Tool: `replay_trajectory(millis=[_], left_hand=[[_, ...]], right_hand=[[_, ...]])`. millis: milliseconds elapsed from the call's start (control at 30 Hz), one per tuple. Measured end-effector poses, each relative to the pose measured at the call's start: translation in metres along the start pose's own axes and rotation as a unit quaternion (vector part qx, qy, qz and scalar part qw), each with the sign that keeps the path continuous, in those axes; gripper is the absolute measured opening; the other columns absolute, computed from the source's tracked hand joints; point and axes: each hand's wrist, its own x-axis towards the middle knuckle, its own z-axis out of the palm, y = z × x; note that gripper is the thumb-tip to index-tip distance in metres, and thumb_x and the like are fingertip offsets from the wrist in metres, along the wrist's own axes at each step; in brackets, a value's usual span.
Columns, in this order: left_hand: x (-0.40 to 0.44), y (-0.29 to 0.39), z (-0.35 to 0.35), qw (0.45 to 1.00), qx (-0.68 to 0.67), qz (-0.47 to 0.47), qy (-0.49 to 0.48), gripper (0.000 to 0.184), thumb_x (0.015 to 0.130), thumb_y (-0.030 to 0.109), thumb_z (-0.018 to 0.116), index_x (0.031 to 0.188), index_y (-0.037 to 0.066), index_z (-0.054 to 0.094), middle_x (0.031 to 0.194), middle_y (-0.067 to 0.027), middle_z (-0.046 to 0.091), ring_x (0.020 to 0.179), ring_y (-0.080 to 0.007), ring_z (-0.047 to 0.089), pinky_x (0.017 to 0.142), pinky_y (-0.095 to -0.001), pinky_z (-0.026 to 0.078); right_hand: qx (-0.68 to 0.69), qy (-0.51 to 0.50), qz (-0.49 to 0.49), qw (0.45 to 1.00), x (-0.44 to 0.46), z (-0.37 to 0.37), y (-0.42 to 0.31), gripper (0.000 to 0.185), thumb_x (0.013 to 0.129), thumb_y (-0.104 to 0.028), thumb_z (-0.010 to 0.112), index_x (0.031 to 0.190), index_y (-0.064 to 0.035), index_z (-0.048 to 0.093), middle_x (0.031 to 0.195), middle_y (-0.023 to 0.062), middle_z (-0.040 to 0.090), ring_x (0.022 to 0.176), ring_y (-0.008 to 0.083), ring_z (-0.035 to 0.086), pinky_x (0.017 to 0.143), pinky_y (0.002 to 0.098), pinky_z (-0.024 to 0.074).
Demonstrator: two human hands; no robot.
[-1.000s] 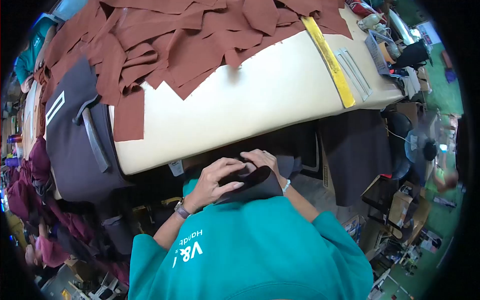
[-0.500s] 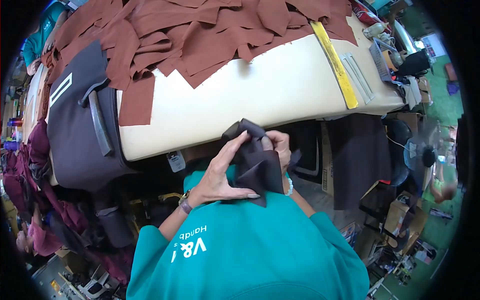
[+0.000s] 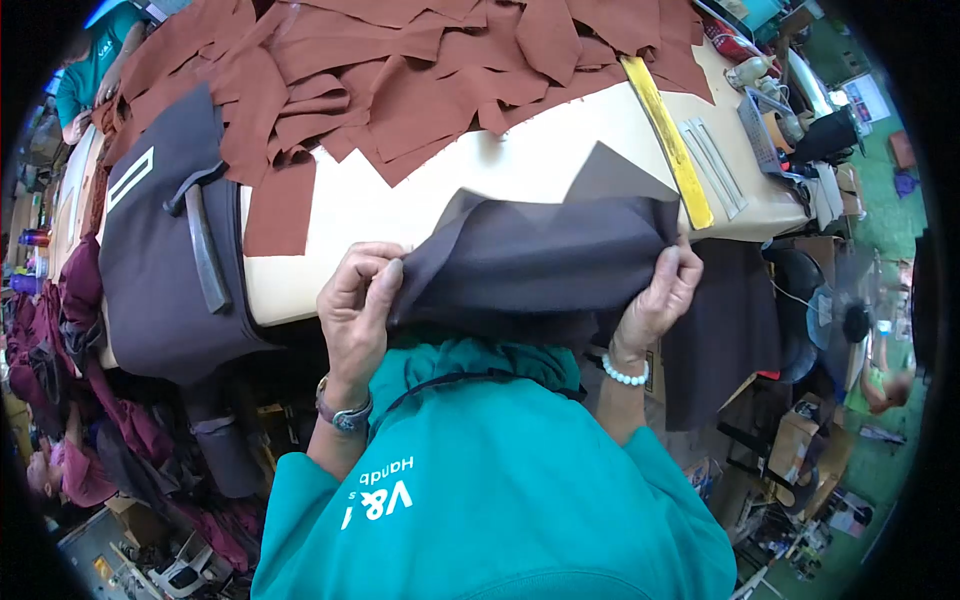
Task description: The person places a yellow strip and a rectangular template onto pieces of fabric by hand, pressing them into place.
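A dark grey-brown piece of fabric (image 3: 540, 255) is stretched between my two hands, just over the near edge of the table. My left hand (image 3: 362, 295) pinches its left end between thumb and fingers. At the right end, my right hand (image 3: 662, 295) grips the other side, its fingers partly hidden behind the cloth. Pointed corners of the fabric stick up at the far side, over the pale table top (image 3: 400, 215).
Reddish-brown fabric pieces (image 3: 420, 80) are heaped at the back. On the left, a hammer (image 3: 202, 235) lies on folded dark cloth (image 3: 160, 290). A yellow ruler (image 3: 668, 140) and metal strips (image 3: 712, 165) lie right, beside a basket (image 3: 765, 130). Another person's teal sleeve (image 3: 105, 60) shows far left.
The bunched fabric has been opened out and pulled wide. My left hand has moved left and my right hand right, both still holding the cloth.
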Motion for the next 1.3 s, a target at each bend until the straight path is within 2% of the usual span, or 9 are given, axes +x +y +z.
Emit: replay_trajectory(millis=[33, 167, 267, 433, 667, 800, 867, 1067, 1300], left_hand=[[0.000, 0.005, 0.009, 0.998, 0.018, 0.052, 0.001, 0.014, 0.094, 0.011, 0.050, 0.082, 0.004, 0.053, 0.086, -0.0101, 0.065, 0.087, -0.0138, 0.057, 0.082, -0.0267, 0.044], [-0.003, 0.030, 0.013, 0.992, -0.094, 0.046, -0.069, 0.025, 0.099, 0.026, 0.037, 0.090, 0.005, 0.048, 0.071, -0.0158, 0.061, 0.072, -0.0265, 0.064, 0.082, -0.0459, 0.049], [0.013, 0.049, 0.015, 0.951, -0.246, 0.105, -0.157, 0.025, 0.099, 0.025, 0.038, 0.090, 0.003, 0.045, 0.079, -0.0179, 0.062, 0.077, -0.0223, 0.062, 0.073, -0.0370, 0.050], [0.042, 0.071, 0.034, 0.971, -0.044, 0.183, 0.148, 0.023, 0.100, 0.021, 0.040, 0.095, 0.000, 0.048, 0.080, -0.0079, 0.056, 0.068, -0.0110, 0.052, 0.062, -0.0234, 0.043], [0.113, -0.053, -0.038, 0.947, 0.219, 0.158, 0.176, 0.028, 0.097, 0.022, 0.048, 0.081, 0.000, 0.057, 0.075, 0.0014, 0.050, 0.067, -0.0062, 0.042, 0.060, -0.0220, 0.037], [0.095, -0.050, -0.059, 0.966, -0.023, 0.005, 0.258, 0.034, 0.097, 0.024, 0.049, 0.107, -0.006, 0.060, 0.083, -0.0008, 0.059, 0.071, -0.0096, 0.052, 0.067, -0.0246, 0.045], [0.082, -0.049, -0.066, 0.966, -0.051, -0.021, 0.253, 0.035, 0.096, 0.020, 0.048, 0.116, -0.008, 0.056, 0.100, -0.0071, 0.061, 0.088, -0.0126, 0.056, 0.078, -0.0239, 0.045], [0.065, -0.050, -0.061, 0.988, 0.061, 0.001, 0.139, 0.045, 0.090, 0.001, 0.051, 0.132, -0.011, 0.038, 0.126, -0.0137, 0.053, 0.120, -0.0186, 0.046, 0.099, -0.0240, 0.036], [0.073, -0.031, -0.055, 0.831, 0.486, 0.179, 0.203, 0.052, 0.089, 0.000, 0.051, 0.139, 0.005, 0.036, 0.102, -0.0252, 0.063, 0.052, -0.0168, 0.047, 0.054, -0.0324, 0.044]], right_hand=[[-0.055, -0.033, 0.011, 0.998, 0.000, -0.009, -0.007, 0.009, 0.097, -0.009, 0.040, 0.091, -0.0026, 0.042, 0.130, 0.0242, 0.046, 0.119, 0.0187, 0.042, 0.101, 0.0309, 0.0288], [-0.146, -0.013, -0.103, 0.984, 0.005, -0.016, -0.029, 0.007, 0.087, -0.011, 0.043, 0.084, -0.0060, 0.038, 0.083, -0.0008, 0.029, 0.072, 0.0093, 0.028, 0.067, 0.0267, 0.0267], [-0.157, 0.001, -0.194, 0.968, 0.020, -0.032, -0.038, 0.015, 0.087, -0.018, 0.048, 0.085, -0.0044, 0.042, 0.086, 0.0031, 0.037, 0.078, 0.0114, 0.036, 0.073, 0.0281, 0.0324], [-0.115, 0.120, -0.452, 0.877, 0.060, 0.009, -0.085, 0.020, 0.090, -0.008, 0.057, 0.100, 0.0017, 0.043, 0.081, 0.0151, 0.054, 0.077, 0.0205, 0.058, 0.066, 0.0303, 0.0490], [-0.227, -0.213, -0.095, 0.946, 0.066, 0.067, 0.004, 0.047, 0.092, -0.030, 0.056, 0.118, 0.0084, 0.047, 0.112, 0.0230, 0.056, 0.098, 0.0313, 0.057, 0.084, 0.0383, 0.0444], [-0.590, -0.280, -0.106, 0.750, 0.026, 0.052, 0.055, 0.065, 0.086, -0.040, 0.054, 0.132, 0.0042, 0.040, 0.139, 0.0256, 0.034, 0.128, 0.0457, 0.030, 0.104, 0.0606, 0.0201], [-0.556, -0.318, -0.068, 0.765, 0.010, 0.058, 0.041, 0.066, 0.079, -0.031, 0.061, 0.132, 0.0033, 0.040, 0.144, 0.0219, 0.027, 0.132, 0.0444, 0.024, 0.104, 0.0643, 0.0159], [-0.372, -0.277, -0.156, 0.872, 0.006, 0.073, 0.048, 0.027, 0.076, 0.001, 0.055, 0.103, 0.0044, 0.053, 0.106, 0.0219, 0.057, 0.106, 0.0371, 0.053, 0.090, 0.0480, 0.0408], [-0.258, -0.114, 0.022, 0.959, 0.062, 0.009, 0.035, 0.024, 0.091, -0.008, 0.055, 0.111, 0.0032, 0.046, 0.082, 0.0109, 0.063, 0.069, 0.0133, 0.055, 0.065, 0.0269, 0.0460]])
